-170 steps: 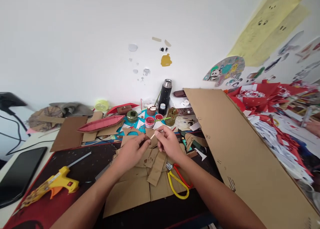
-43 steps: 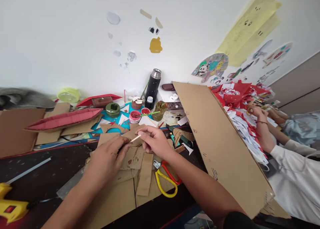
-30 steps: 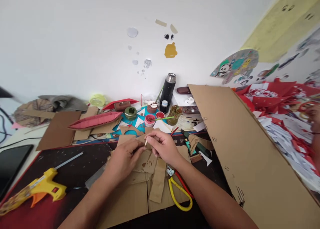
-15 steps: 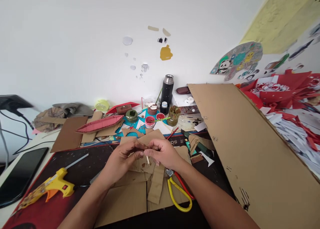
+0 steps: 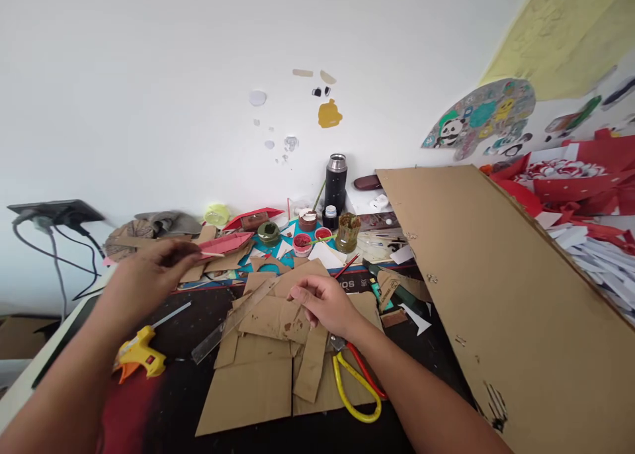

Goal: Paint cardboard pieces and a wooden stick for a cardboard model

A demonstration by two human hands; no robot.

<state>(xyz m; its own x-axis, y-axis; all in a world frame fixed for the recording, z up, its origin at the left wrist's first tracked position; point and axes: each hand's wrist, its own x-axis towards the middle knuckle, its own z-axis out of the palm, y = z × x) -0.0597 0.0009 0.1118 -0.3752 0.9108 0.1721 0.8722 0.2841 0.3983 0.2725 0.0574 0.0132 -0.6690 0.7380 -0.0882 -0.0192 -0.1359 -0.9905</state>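
Note:
My left hand (image 5: 151,278), slightly blurred, is raised above the left side of the desk. Its fingers are closed around a short pale stick (image 5: 213,254) that pokes out to the right, in front of a pink boat-shaped cardboard piece (image 5: 225,243). Over the middle of the desk, my right hand (image 5: 325,305) has its fingers curled, thumb and index nearly together; whatever they pinch, if anything, is too small to see. Below it are cardboard pieces (image 5: 258,381) and a clear ruler (image 5: 228,325). Scissors (image 5: 357,388) with yellow and red handles lie by the right wrist.
A yellow glue gun (image 5: 143,355) rests under my left forearm. Paint pots (image 5: 302,244), a murky jar (image 5: 347,233) and a black flask (image 5: 336,182) stand at the back. A large cardboard sheet (image 5: 446,255) leans on the right. A power strip (image 5: 57,210) is at far left.
My hands have come apart. The left one has moved left and up with the pale stick, uncovering the ruler; the right one stays near the middle. The view has shifted slightly left.

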